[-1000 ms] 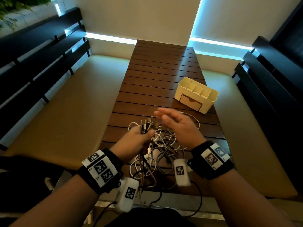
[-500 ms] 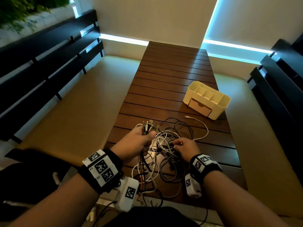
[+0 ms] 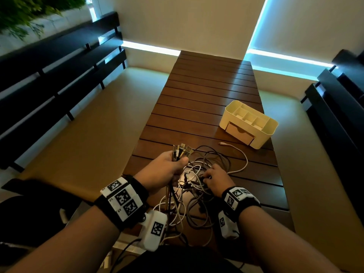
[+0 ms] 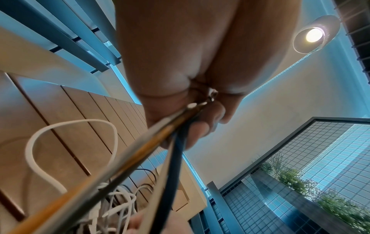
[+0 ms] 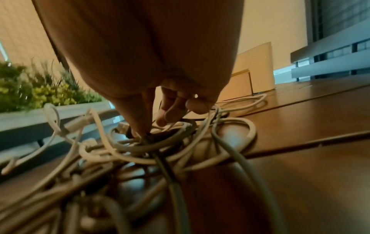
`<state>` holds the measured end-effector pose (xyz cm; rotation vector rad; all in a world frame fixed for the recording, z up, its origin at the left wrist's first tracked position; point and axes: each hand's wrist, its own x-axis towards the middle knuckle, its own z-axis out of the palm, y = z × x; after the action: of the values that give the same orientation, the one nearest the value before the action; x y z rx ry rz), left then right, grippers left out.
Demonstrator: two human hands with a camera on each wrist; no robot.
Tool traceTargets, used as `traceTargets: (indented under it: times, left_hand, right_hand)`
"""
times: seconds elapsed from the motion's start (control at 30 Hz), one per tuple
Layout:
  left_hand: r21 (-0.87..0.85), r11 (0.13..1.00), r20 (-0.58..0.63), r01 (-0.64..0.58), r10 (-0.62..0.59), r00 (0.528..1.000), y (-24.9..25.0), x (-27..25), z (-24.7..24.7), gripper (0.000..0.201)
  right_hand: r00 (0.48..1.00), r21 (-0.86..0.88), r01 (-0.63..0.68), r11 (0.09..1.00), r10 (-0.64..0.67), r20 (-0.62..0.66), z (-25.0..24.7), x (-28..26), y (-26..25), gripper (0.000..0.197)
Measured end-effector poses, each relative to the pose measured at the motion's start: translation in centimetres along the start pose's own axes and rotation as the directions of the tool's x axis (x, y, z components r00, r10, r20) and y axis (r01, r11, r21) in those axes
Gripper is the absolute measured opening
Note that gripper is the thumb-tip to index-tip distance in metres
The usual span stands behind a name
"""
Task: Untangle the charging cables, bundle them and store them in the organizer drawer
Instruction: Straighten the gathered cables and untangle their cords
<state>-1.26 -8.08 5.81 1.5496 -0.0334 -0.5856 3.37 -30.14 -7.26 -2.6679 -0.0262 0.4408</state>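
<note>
Overhead, my left hand [image 3: 165, 170] grips several plug ends at lower centre; one organizer [image 3: 248, 124] sits right of centre on the worktop [image 3: 206, 99]. Left wrist: fist closed around cables [image 4: 140, 152]. Right wrist: my right hand [image 5: 160, 101] pinches into the tangle.

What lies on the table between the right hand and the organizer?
In the head view, a loose white cable loops across the bare slats between the right hand and the organizer, its plug end near the drawer front.

cables [image 3: 199, 184]: white, grey and black tangle on the slatted table, plug ends bunched upright
organizer [image 3: 248, 124]: cream, drawer [image 3: 239, 133] closed, far right
</note>
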Motion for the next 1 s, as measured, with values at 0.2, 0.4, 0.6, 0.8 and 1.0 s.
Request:
traceTargets:
  times: [0.2, 0.4, 0.6, 0.8, 1.0]
  left_hand:
    - [-0.048, 0.999, -0.042, -0.006, 0.004, 0.999, 0.0, 0.9, 0.3, 0.016]
    - [-0.086, 0.995, -0.095, -0.046, 0.037, 0.995, 0.7, 1.0, 0.9, 0.018]
    - [-0.090, 0.991, -0.128, -0.095, 0.083, 0.988, 1.5, 0.0, 1.0, 0.012]
    - [-0.096, 0.988, -0.150, -0.120, 0.105, 0.983, 1.1, -0.3, 0.2, 0.013]
    - [-0.099, 0.984, -0.155, -0.147, 0.130, 0.979, 0.9, -0.6, 0.2, 0.013]
  right_hand:
    - [0.973, 0.501, 0.111, 0.858, 0.008, -0.230, -4.9, -2.8, -3.0, 0.011]
    - [0.891, 0.699, 0.376, 0.609, -0.029, -0.454, -10.2, -5.0, -6.9, 0.015]
    - [0.996, 0.173, -0.068, 0.983, 0.078, -0.052, -6.8, -4.0, -5.4, 0.025]
    - [0.991, 0.115, -0.055, 0.992, 0.068, -0.117, -7.3, -5.2, -5.9, 0.029]
    - [0.957, -0.211, -0.262, 0.942, 0.282, 0.068, -6.0, -4.6, -4.1, 0.027]
